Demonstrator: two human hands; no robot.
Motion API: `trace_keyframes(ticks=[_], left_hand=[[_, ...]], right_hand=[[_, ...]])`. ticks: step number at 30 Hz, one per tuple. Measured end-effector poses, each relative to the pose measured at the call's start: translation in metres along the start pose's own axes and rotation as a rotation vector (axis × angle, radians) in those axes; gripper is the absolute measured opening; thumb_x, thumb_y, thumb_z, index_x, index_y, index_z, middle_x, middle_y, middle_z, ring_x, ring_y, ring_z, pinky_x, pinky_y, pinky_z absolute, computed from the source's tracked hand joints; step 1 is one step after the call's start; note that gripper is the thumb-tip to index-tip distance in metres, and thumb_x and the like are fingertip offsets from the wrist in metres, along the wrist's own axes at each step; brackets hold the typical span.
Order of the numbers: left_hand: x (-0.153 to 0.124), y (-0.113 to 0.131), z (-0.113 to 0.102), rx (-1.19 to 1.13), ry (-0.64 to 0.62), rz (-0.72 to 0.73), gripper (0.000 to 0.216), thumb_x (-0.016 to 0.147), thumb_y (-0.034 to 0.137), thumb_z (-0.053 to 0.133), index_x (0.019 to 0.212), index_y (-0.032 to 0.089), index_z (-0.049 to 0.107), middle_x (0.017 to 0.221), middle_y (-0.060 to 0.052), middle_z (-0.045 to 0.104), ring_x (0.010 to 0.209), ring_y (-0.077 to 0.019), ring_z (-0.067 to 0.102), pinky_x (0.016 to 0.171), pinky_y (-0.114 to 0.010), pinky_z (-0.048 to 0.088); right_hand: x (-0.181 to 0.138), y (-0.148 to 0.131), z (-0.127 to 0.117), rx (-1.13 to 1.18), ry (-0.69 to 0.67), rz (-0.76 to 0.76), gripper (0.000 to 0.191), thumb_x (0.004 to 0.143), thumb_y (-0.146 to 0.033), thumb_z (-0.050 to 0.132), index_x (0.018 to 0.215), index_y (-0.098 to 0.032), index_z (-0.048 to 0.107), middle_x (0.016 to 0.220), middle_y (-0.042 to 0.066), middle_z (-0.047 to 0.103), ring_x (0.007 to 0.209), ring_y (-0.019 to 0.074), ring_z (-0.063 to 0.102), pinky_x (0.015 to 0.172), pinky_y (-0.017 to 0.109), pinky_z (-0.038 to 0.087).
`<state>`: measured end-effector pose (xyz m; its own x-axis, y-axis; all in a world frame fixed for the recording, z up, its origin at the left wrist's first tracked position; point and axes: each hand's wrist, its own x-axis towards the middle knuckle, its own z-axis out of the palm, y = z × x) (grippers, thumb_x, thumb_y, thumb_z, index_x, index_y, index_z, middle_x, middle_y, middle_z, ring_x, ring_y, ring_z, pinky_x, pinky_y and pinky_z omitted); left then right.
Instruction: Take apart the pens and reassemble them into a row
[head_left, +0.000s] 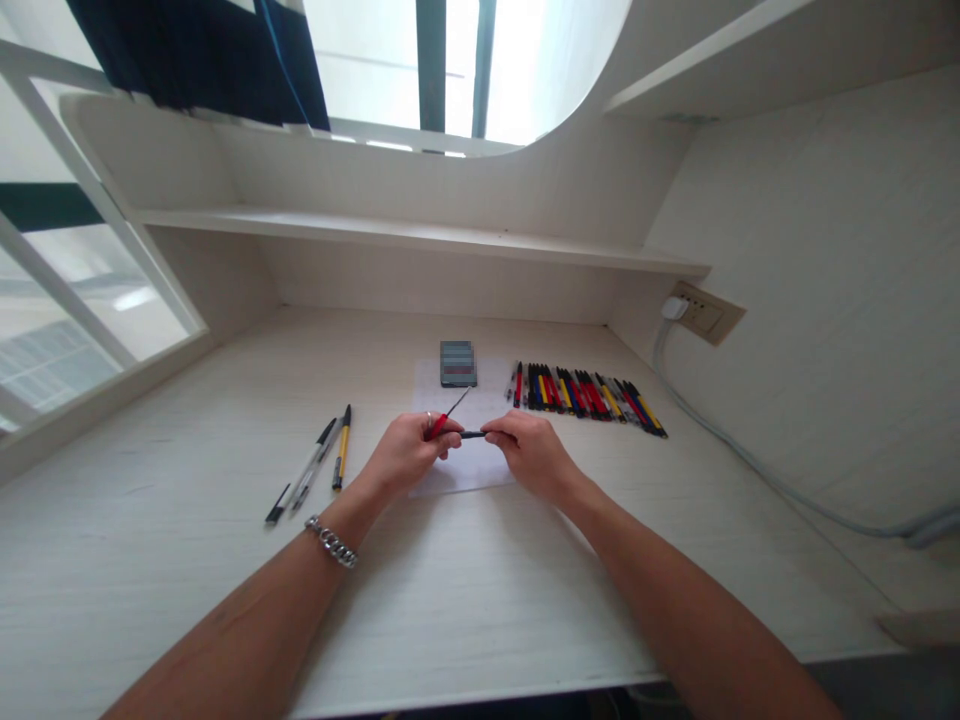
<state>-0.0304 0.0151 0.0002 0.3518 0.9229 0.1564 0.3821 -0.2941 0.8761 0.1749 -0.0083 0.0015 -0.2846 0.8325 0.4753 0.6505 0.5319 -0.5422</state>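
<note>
Over a white sheet of paper [480,470], my two hands meet at a thin black pen piece [472,434] held level between them. My left hand [411,447] is closed on its left end. The same hand also grips a red pen barrel [439,426], from which a thin rod, seemingly a refill, slants up to the right. My right hand [531,450] pinches the black piece's other end, and the fingers hide part of it. Just beyond the hands lies a phone-like dark device [458,364] with a blurred screen.
A long row of pens [585,395] in black, red, yellow and blue lies to the right. On the left rest a yellow pen [342,450], clear pen parts [313,465] and a black cap [276,512]. A grey cable [720,440] runs along the right wall below a shelf [420,236].
</note>
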Motion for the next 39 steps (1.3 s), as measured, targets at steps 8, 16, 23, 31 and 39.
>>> trace_keyframes(ticks=[8,16,23,31,39], left_hand=[[-0.002,0.001,0.002,0.019,0.05,-0.009,0.028,0.074,0.034,0.061,0.092,0.015,0.071,0.064,-0.002,0.065,0.06,-0.0141,0.057,0.06,-0.025,0.044],[-0.004,0.004,0.004,-0.029,0.031,-0.012,0.023,0.074,0.03,0.061,0.088,0.015,0.071,0.067,-0.003,0.067,0.058,-0.0128,0.056,0.059,-0.025,0.044],[-0.004,0.008,0.004,-0.104,0.004,-0.02,0.02,0.074,0.026,0.061,0.086,0.013,0.07,0.068,-0.004,0.067,0.058,-0.0117,0.054,0.057,-0.023,0.044],[-0.005,0.006,0.008,-0.069,0.026,0.003,0.024,0.075,0.028,0.062,0.091,0.013,0.071,0.065,-0.004,0.066,0.058,-0.0125,0.056,0.057,-0.024,0.045],[-0.004,0.003,0.012,-0.043,0.011,0.044,0.021,0.076,0.028,0.061,0.089,0.015,0.072,0.065,-0.002,0.064,0.059,-0.0117,0.054,0.058,-0.023,0.043]], right_hand=[[0.0,-0.008,-0.003,0.06,-0.025,0.078,0.017,0.083,-0.017,0.056,0.087,-0.02,0.072,0.079,0.004,0.071,0.071,0.0152,0.062,0.067,0.026,0.044],[0.0,-0.009,-0.004,0.028,0.035,0.018,0.016,0.083,-0.016,0.057,0.086,-0.02,0.072,0.081,0.004,0.071,0.073,0.0156,0.062,0.069,0.026,0.044],[-0.001,-0.01,-0.002,-0.039,0.058,-0.072,0.017,0.085,-0.017,0.055,0.088,-0.02,0.072,0.08,0.006,0.069,0.074,0.0162,0.061,0.071,0.027,0.044],[-0.001,-0.015,0.001,0.141,0.029,0.088,0.019,0.079,-0.015,0.058,0.087,-0.022,0.074,0.076,0.002,0.072,0.068,0.0141,0.063,0.065,0.024,0.045],[-0.003,-0.015,0.004,0.279,0.016,0.152,0.023,0.078,-0.012,0.055,0.093,-0.019,0.071,0.071,0.001,0.07,0.061,0.0113,0.061,0.059,0.021,0.044]])
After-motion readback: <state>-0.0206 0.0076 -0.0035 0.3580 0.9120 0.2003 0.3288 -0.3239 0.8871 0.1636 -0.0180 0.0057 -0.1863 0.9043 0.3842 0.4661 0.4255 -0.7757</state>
